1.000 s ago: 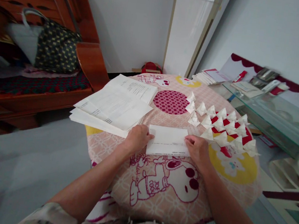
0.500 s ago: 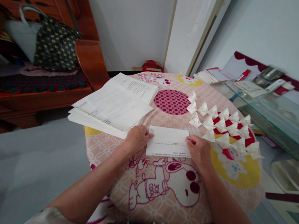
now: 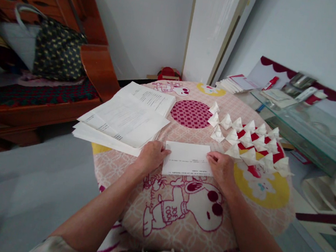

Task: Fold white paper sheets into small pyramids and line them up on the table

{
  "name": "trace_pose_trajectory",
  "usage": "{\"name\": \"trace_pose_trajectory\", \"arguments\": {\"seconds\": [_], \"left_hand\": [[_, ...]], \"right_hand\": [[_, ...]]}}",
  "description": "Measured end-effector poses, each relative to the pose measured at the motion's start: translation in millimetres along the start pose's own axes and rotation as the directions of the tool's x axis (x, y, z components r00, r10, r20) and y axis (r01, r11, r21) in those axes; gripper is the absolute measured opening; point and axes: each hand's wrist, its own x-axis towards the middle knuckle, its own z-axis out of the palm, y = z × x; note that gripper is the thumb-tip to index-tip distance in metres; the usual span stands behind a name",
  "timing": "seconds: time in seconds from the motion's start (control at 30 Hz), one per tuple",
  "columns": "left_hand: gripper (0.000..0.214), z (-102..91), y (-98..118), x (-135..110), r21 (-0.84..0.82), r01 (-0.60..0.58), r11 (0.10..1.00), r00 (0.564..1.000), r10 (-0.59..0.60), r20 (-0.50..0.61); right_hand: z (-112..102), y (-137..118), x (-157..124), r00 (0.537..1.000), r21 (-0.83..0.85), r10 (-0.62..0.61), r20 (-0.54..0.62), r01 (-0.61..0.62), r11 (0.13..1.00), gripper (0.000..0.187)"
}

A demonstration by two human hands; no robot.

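Observation:
A sheet of printed paper (image 3: 186, 160), seemingly folded in half, lies in front of me on the round table. My left hand (image 3: 152, 156) pinches its left edge between thumb and fingers. At the opposite edge, my right hand (image 3: 221, 167) grips the same paper with curled fingers. Left of it rests a thick stack of printed sheets (image 3: 126, 117), whose near corner my left hand almost meets. Several small folded paper pieces (image 3: 247, 140) with pointed tips stand in rows to the right, the nearest ones just beyond my right hand.
A pink patterned tablecloth (image 3: 173, 233) covers the table. To the right is a glass shelf (image 3: 308, 127) holding metal bowls (image 3: 302, 80) and a red-capped item (image 3: 270, 83). A wooden bench (image 3: 95, 68) with a dark patterned bag (image 3: 59, 49) stands at the left.
My view has turned slightly, shifting everything a little to the left. Both hands stay on the paper's edges, and its folded form looks much the same.

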Motion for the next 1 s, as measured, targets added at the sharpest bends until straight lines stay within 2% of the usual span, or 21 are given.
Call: {"name": "trace_pose_trajectory", "arguments": {"seconds": [1.0], "left_hand": [[0.030,0.0,0.3,-0.4,0.021,-0.007,1.000,1.000,0.007,-0.007]], "right_hand": [[1.2,1.4,-0.8,1.000,-0.019,0.008,-0.018,-0.008,1.000,0.025]]}}
